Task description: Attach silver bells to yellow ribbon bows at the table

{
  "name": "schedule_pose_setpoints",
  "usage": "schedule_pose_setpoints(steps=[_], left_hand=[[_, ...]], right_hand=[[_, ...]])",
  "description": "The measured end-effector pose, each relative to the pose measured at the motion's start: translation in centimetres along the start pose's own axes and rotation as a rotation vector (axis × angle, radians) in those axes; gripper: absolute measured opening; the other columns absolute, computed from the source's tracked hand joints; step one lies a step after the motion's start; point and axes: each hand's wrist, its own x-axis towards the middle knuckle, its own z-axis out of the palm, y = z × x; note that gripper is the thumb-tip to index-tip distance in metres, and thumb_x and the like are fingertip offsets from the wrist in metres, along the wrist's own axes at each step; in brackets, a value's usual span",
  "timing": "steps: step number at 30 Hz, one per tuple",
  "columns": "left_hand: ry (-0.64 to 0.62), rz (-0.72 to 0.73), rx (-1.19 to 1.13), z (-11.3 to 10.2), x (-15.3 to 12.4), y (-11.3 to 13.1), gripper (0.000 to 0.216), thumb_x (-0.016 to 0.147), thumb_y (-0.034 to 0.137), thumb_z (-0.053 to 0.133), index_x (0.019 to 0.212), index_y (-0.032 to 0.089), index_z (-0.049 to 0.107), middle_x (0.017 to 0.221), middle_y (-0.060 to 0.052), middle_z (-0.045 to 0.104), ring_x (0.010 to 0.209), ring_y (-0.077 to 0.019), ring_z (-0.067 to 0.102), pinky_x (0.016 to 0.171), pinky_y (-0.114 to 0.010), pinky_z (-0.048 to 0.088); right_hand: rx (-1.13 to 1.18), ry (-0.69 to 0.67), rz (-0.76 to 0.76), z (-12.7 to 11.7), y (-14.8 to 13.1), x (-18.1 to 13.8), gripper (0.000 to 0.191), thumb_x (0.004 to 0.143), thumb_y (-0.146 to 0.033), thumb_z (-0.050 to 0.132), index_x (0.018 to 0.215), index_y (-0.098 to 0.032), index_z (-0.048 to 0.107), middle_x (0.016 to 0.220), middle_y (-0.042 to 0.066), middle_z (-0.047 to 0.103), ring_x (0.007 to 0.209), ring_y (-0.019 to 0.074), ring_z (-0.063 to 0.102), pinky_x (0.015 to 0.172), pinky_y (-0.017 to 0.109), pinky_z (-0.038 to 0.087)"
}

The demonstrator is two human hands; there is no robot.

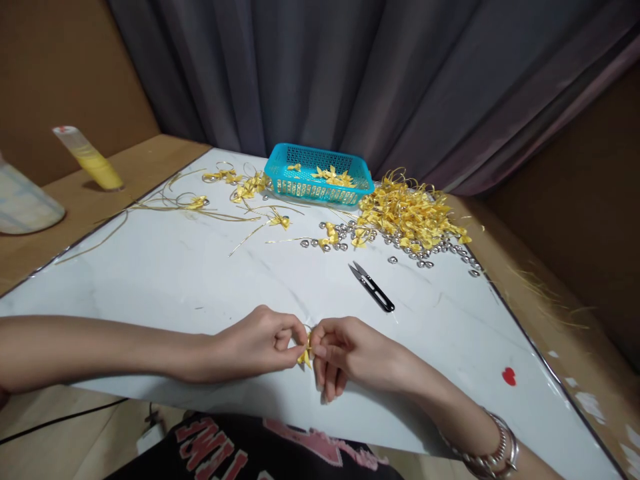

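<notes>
Near the front edge of the white table, my left hand [263,343] and my right hand [343,353] meet fingertip to fingertip. Between them is a small yellow ribbon bow [305,359], partly covered by the fingers. Thumb and forefinger of each hand are pinched on it. A thin cord seems to loop above the bow, though the fingers hide most of it. Beyond my right hand lie black thread snips [373,287], their blades pointing away to the left.
A blue plastic basket [320,197] at the back holds several yellow bows. To its right is a heap of yellow bows [410,207] with silver metal beads [425,264] around it. Gold cords [200,212] spread leftward. A yellow-filled tube [95,163] stands far left.
</notes>
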Motion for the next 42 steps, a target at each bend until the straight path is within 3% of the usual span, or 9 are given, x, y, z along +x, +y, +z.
schedule_pose_setpoints(steps=[3,8,13,22,28,34,42], left_hand=[[-0.002,-0.022,-0.046,0.0,0.0,-0.2,0.017,0.074,0.027,0.055,0.079,0.013,0.062,0.044,0.011,0.033,0.043,-0.006,0.028,0.045,-0.019,0.025],[-0.009,-0.056,-0.136,0.0,0.1,-0.7,0.019,0.074,0.03,0.057,0.08,0.013,0.063,0.044,0.011,0.033,0.044,-0.0062,0.027,0.044,-0.019,0.022],[0.016,-0.077,-0.156,0.0,0.3,-0.6,0.016,0.071,0.025,0.056,0.08,0.014,0.064,0.044,0.011,0.033,0.044,-0.0064,0.028,0.044,-0.019,0.023],[0.048,-0.062,-0.147,0.4,0.3,-1.3,0.019,0.074,0.027,0.053,0.08,0.013,0.065,0.044,0.01,0.031,0.044,-0.0063,0.027,0.044,-0.02,0.021],[-0.017,-0.162,-0.281,-0.4,0.6,-0.5,0.023,0.071,0.028,0.056,0.082,0.011,0.068,0.044,0.01,0.026,0.044,-0.006,0.019,0.043,-0.021,0.013],[-0.094,-0.273,-0.436,-1.6,1.1,1.0,0.016,0.067,0.023,0.058,0.074,0.012,0.067,0.041,0.011,0.033,0.041,-0.0054,0.02,0.044,-0.021,0.018],[-0.069,-0.19,-0.34,-0.9,0.8,-0.3,0.022,0.07,0.029,0.061,0.081,0.012,0.069,0.046,0.008,0.038,0.044,-0.0061,0.024,0.044,-0.022,0.016]], right_hand=[[-0.094,0.112,-0.063,-0.3,-0.4,-0.3,0.011,0.088,-0.014,0.041,0.081,-0.015,0.049,0.059,0.0,0.057,0.048,0.0109,0.058,0.046,0.022,0.045],[-0.484,0.292,-0.284,-0.2,-0.4,-0.8,0.01,0.077,-0.013,0.055,0.085,-0.015,0.062,0.07,0.002,0.061,0.054,0.0106,0.054,0.049,0.022,0.041],[-0.709,0.4,-0.359,1.1,0.2,-0.6,0.016,0.077,-0.011,0.049,0.071,-0.016,0.063,0.062,0.0,0.058,0.053,0.0097,0.046,0.049,0.024,0.034],[-0.773,0.481,-0.409,2.1,0.6,-0.3,0.028,0.083,-0.015,0.04,0.061,-0.016,0.056,0.054,-0.001,0.046,0.048,0.0087,0.038,0.048,0.024,0.029],[-0.871,0.541,-0.395,2.5,1.4,0.0,0.032,0.087,-0.019,0.033,0.068,-0.013,0.059,0.059,0.005,0.053,0.05,0.0124,0.044,0.047,0.027,0.031],[-0.95,0.572,-0.462,2.6,1.9,0.0,0.035,0.087,-0.017,0.031,0.071,-0.012,0.061,0.061,0.008,0.057,0.047,0.0134,0.046,0.045,0.027,0.032],[-0.963,0.591,-0.497,2.5,1.9,0.0,0.031,0.085,-0.013,0.033,0.071,-0.012,0.061,0.059,0.005,0.055,0.044,0.0113,0.044,0.043,0.025,0.031]])
